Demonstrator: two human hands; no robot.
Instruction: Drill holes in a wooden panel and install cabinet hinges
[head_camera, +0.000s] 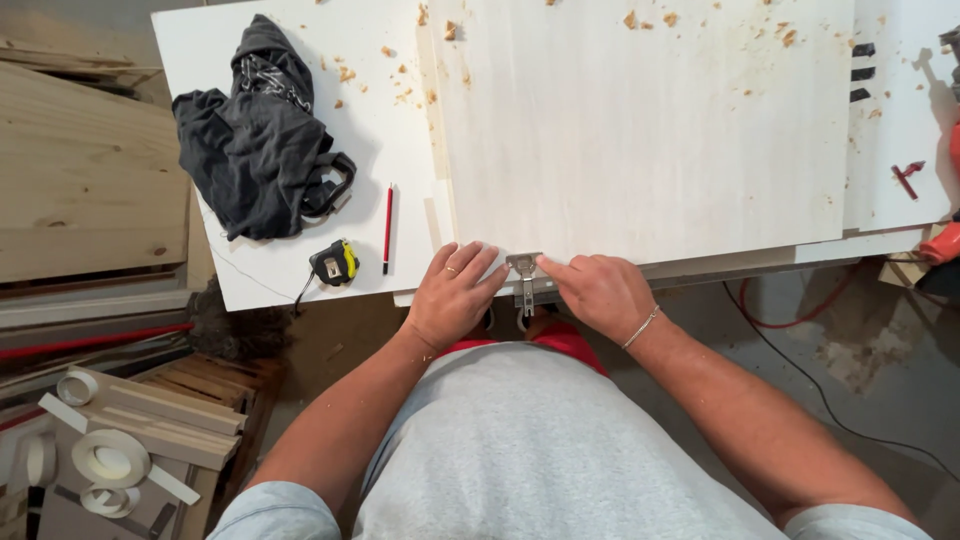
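A small metal hinge (524, 275) sits on the near edge of a pale wooden panel (640, 130), its arm hanging over the edge. My left hand (455, 292) lies flat on the panel just left of the hinge, fingertips touching it; there is a ring on one finger. My right hand (600, 290) is on the right side, its fingers pressed against the hinge; a thin bracelet circles the wrist. Both hands pinch the hinge from either side.
A dark crumpled cloth (258, 135), a red pencil (387, 228) and a black-and-yellow tape measure (335, 262) lie on the white bench (260, 280) at left. Wood chips are scattered over the panel. Tape rolls (110, 462) and planks lie lower left. A cable (800, 370) runs across the floor.
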